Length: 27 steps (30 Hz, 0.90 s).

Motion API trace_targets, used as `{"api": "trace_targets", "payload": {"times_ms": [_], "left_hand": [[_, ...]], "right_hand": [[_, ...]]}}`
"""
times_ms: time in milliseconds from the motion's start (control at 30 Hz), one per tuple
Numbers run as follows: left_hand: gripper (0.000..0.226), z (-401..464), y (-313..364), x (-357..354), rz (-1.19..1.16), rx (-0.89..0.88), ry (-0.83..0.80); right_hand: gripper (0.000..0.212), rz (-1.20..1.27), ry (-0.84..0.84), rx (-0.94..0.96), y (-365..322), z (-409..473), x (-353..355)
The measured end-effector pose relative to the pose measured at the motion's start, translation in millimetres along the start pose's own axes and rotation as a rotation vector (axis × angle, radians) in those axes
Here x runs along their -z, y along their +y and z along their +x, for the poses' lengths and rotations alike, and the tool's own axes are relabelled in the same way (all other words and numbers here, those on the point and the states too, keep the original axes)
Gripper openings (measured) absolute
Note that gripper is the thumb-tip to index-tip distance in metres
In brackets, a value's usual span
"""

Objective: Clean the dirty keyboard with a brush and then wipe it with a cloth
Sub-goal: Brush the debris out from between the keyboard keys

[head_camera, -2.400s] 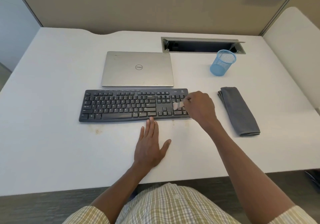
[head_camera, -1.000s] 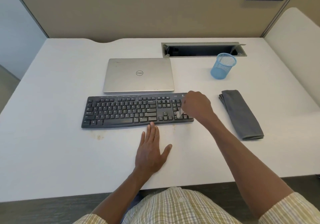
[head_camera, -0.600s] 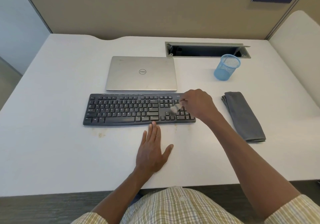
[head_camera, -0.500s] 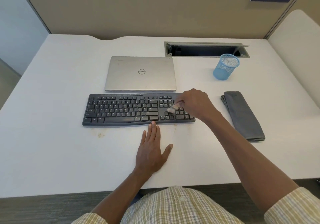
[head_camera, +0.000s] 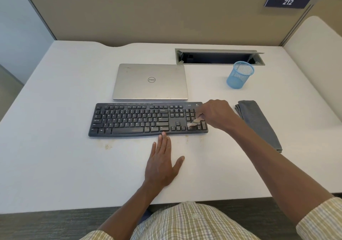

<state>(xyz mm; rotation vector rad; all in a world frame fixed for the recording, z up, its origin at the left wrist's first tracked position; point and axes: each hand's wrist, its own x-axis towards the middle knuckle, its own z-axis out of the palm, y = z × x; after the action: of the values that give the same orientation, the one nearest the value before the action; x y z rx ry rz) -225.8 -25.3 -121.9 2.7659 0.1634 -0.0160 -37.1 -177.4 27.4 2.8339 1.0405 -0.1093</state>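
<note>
Since half a second ago my right hand (head_camera: 215, 114) has drawn the brush (head_camera: 193, 124) down toward the near rows of the number pad; before, its bristles sat higher on that block. My left hand (head_camera: 162, 163) has stayed where it was.

Reading what I can: the silver laptop (head_camera: 150, 82) lies closed with a round "DELL" logo on its lid, seen upside down from my side. A dark blue sign (head_camera: 287, 2) on the partition reads "212". The keyboard (head_camera: 140, 119) has a small logo at its far right corner, too small for me to read, and white key legends.

It is black, full-size, lying flat on the white desk (head_camera: 55, 165) just in front of the laptop. Brownish specks and smears mark the desk along its near edge.

My right hand pinches the brush with curled fingers, pale bristles touching the number-pad keys at the keyboard's right end. My left hand lies flat on the desk, fingers straight and together, thumb spread out, fingertips touching the keyboard's near edge.

A folded grey cloth (head_camera: 259, 125) lies to the right of the keyboard. A blue mesh cup (head_camera: 240, 77) stands beyond it, beside a cable slot (head_camera: 218, 56).
</note>
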Motion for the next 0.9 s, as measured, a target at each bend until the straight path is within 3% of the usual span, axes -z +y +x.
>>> {"api": "trace_targets", "payload": {"times_ms": [600,800,900], "left_hand": [[0.089,0,0,0,0.007,0.006,-0.009],[0.089,-1,0,0,0.012,0.007,-0.014],[0.089,-1,0,0,0.014,0.006,-0.019]], "right_hand": [[0.03,0.025,0.007,-0.051,7,-8,3],[0.019,0.206,0.141,-0.372,10,-3,-2],[0.014,0.296,0.092,-0.449,-3,-9,-10]]}}
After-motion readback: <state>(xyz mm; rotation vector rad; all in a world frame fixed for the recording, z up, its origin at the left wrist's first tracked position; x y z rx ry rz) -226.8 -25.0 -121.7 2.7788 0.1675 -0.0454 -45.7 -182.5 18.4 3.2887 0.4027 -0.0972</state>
